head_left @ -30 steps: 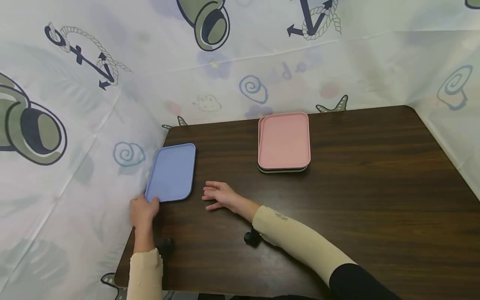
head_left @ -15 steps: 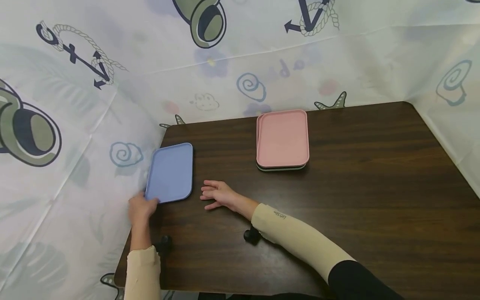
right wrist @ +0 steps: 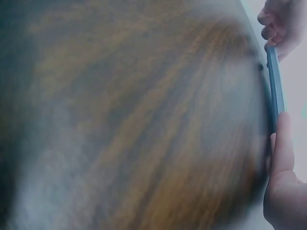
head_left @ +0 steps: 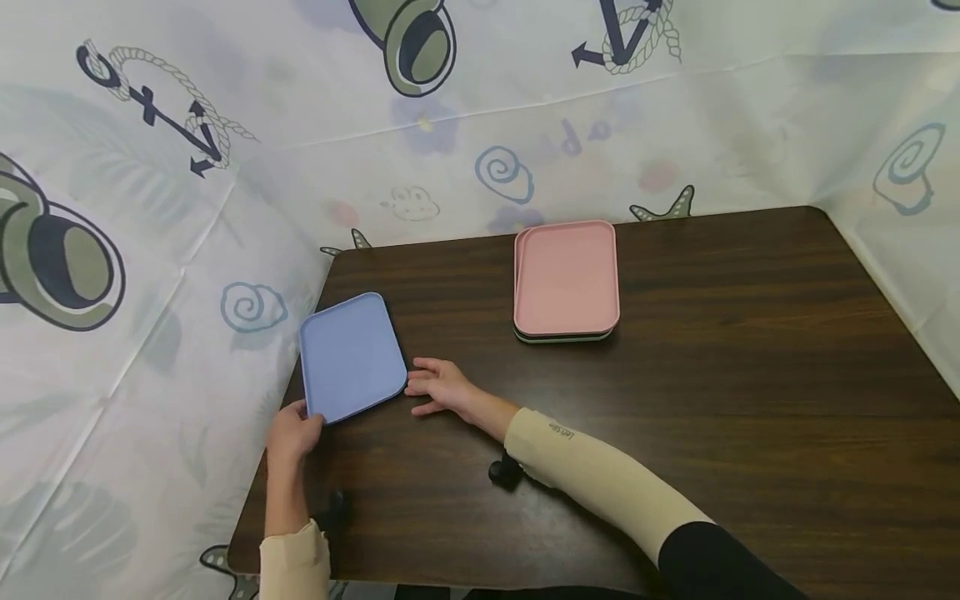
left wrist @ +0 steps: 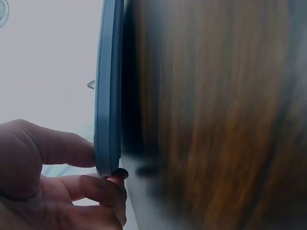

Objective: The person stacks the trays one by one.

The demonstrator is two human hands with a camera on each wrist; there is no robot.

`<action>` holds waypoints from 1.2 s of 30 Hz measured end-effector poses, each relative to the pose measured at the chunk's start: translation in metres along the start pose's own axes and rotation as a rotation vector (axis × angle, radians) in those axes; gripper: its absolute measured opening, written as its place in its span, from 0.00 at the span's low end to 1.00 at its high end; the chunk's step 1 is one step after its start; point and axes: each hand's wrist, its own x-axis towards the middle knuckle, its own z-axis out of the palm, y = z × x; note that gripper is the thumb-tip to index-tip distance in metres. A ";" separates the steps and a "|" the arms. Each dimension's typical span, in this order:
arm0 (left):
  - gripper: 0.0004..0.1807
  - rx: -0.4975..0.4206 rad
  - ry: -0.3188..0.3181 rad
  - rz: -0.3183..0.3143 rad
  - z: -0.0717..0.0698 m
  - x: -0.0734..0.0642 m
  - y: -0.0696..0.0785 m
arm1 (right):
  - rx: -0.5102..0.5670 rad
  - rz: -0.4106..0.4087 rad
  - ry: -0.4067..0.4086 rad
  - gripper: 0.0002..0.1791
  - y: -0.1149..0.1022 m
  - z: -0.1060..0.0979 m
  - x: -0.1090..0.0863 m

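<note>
A light blue rectangular tray (head_left: 352, 358) lies turned at an angle over the left side of the table. My left hand (head_left: 292, 433) pinches its near left corner, thumb on top and fingers curled below. In the left wrist view the tray's edge (left wrist: 108, 96) runs between the thumb and fingers, with a dark gap between it and the tabletop. My right hand (head_left: 444, 389) is spread, its fingertips right at the tray's near right corner. The right wrist view shows the right hand (right wrist: 283, 177) beside one end of the tray (right wrist: 275, 86) and the left hand (right wrist: 284, 24) at the other.
At the back of the brown wood-grain table (head_left: 712, 400) stands a stack of pink trays (head_left: 567, 279), with a dark and a green rim showing beneath. A white printed cloth (head_left: 247, 208) hangs behind the table and along its left side.
The blue tray has turned and shifted nearer and to the right, with my left hand on its corner. Its near right corner now meets my right fingertips. The right arm has hardly moved.
</note>
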 end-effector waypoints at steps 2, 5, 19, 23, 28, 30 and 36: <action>0.28 -0.032 -0.003 -0.013 0.002 -0.007 0.002 | -0.003 0.001 0.013 0.32 -0.001 -0.002 -0.001; 0.27 -0.126 -0.023 -0.028 0.006 -0.014 0.003 | -0.023 -0.001 0.032 0.30 -0.004 -0.006 -0.001; 0.25 -0.645 -0.149 -0.103 0.028 -0.059 0.010 | -0.221 -0.001 0.066 0.23 -0.014 -0.026 -0.008; 0.24 -0.697 -0.131 -0.109 0.037 -0.076 0.016 | -0.285 -0.012 0.048 0.22 -0.018 -0.032 -0.017; 0.23 -0.730 -0.122 -0.117 0.051 -0.096 0.024 | -0.346 -0.024 0.026 0.21 -0.022 -0.042 -0.035; 0.23 -0.749 -0.119 -0.112 0.056 -0.103 0.029 | -0.364 -0.029 0.022 0.21 -0.025 -0.047 -0.044; 0.22 -0.782 -0.091 -0.011 0.070 -0.113 0.051 | -0.389 -0.049 0.041 0.22 -0.035 -0.071 -0.071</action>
